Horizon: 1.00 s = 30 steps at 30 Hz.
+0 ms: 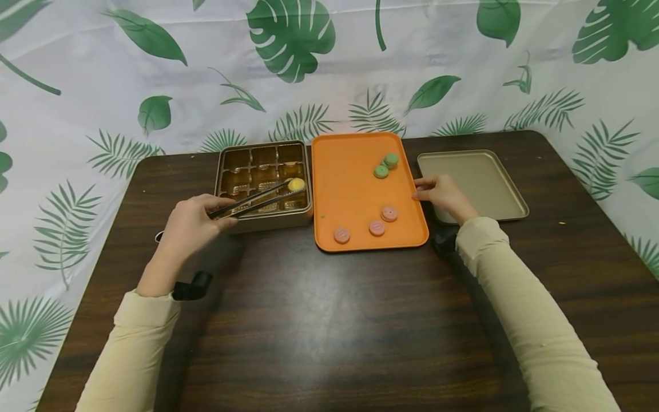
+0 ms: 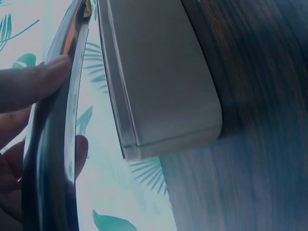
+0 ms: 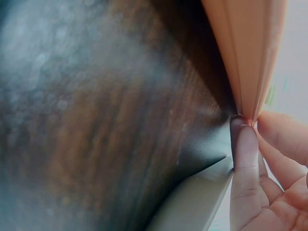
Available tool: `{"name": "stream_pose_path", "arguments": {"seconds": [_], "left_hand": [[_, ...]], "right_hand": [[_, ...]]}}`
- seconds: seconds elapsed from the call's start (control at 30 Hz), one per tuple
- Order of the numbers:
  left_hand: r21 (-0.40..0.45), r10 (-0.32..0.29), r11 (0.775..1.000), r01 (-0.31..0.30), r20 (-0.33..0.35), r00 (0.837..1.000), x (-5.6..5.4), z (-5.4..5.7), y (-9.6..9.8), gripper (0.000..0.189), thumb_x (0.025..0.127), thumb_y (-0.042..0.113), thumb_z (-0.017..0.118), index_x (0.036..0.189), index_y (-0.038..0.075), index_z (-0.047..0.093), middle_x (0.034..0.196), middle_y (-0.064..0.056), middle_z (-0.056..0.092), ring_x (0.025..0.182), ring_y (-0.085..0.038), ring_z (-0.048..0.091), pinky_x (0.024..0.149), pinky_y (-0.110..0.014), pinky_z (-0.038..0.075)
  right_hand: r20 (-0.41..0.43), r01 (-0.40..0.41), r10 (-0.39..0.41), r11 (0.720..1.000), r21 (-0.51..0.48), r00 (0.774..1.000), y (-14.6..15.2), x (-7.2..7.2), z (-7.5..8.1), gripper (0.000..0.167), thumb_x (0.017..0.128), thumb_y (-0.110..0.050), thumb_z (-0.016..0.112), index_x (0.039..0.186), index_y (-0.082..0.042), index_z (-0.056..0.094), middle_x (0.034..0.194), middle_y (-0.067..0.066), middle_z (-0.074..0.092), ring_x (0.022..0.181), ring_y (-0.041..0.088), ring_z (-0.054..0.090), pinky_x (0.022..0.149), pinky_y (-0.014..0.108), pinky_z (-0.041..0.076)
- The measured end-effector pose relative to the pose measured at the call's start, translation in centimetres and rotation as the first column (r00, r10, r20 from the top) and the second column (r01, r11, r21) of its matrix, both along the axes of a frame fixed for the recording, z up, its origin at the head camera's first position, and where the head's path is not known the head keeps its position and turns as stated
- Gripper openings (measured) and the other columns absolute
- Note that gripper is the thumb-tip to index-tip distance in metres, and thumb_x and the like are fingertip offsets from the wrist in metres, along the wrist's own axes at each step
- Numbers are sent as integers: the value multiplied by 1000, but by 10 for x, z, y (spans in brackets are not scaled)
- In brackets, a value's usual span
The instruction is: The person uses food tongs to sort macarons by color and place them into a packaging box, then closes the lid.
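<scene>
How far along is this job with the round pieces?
Seems early. Done: the box stands open, looking mostly empty. In hand: the left hand holds tongs pinching a yellow piece over it; the right hand grips the orange tray. Probably remaining: the tray's pink pieces and green pieces.

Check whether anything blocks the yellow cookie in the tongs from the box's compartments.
Nothing visible does: the tongs in the left hand hold the yellow cookie over the open box, with no lid between.

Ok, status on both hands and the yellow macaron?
Left hand grips tongs; yellow macaron between their tips, over the compartmented box. Right hand pinches right edge of orange tray. No obstruction visible over the box.
</scene>
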<state>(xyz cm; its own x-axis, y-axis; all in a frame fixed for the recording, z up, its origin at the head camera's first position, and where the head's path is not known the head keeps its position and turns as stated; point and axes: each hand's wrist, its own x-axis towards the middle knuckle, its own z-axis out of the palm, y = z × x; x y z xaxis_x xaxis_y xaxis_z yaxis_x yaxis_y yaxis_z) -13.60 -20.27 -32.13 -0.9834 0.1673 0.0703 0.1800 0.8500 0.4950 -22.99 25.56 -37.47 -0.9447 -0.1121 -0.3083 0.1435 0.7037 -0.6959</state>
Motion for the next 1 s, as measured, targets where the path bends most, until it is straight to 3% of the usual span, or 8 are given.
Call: {"name": "stream_pose_path", "arguments": {"seconds": [0.17,0.43,0.67,1.0], "left_hand": [[-6,-8,1000,8,15,1000,1,-3,-3,35,84,16,71,117,3,68,118,-22,65,103,-41,62,84,-54,46],[-28,-1,1000,4,117,993,-1,-4,-3,43,86,22,71,124,4,64,123,-23,62,109,-41,59,88,-55,45],[-9,6,1000,-4,187,982,-4,-4,-1,50,86,26,70,129,4,59,133,-23,55,124,-43,49,99,-57,40],[-2,4,1000,-4,162,987,-2,-7,-2,50,85,23,70,131,5,58,133,-23,54,123,-44,49,96,-59,41]], "right_hand": [[-5,8,-8,1000,-4,1000,0,-1,0,49,93,-13,60,137,6,48,125,31,55,113,39,54,102,48,43],[-7,12,-12,1000,-2,1000,-1,-1,0,49,93,-13,60,136,6,49,125,31,55,114,40,54,102,48,43],[-7,21,-21,1000,-15,1000,-1,0,2,49,93,-12,60,137,6,48,125,31,55,114,39,53,103,47,42],[14,22,-22,1000,-14,1000,-1,2,3,50,94,-13,60,138,4,47,127,31,54,116,40,52,105,49,40]]}}
